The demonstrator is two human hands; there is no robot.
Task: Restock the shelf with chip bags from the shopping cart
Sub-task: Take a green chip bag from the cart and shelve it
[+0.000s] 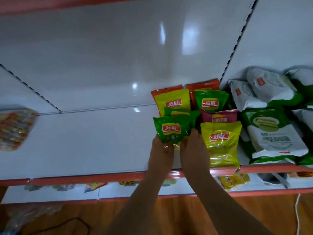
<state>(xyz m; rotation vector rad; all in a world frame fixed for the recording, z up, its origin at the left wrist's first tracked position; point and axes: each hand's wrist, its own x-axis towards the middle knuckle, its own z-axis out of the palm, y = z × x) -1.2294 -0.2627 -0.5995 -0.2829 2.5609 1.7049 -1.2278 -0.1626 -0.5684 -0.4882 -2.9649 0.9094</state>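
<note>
Gripping one green chip bag (pixel 172 128) on the shelf (pixel 84 141), both hands' fingers curl underneath: left hand (pixel 161 150); right hand (pixel 193 148).

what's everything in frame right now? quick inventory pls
green chip bag: 1, green, front of the row, held by both hands
other green chip bags: 2, one just behind the held bag, one further back
yellow chip bags: 2, one at shelf front, one at back
orange chip bags: 2, rearmost, mostly hidden
maroon chip bag: 1, behind front yellow bag
white-green packs: several, right bay
multicolour bag: 1, far left, blurred
shelf: white with red front edge
left hand: grips held bag's bottom
right hand: grips the same bag's right side
</note>
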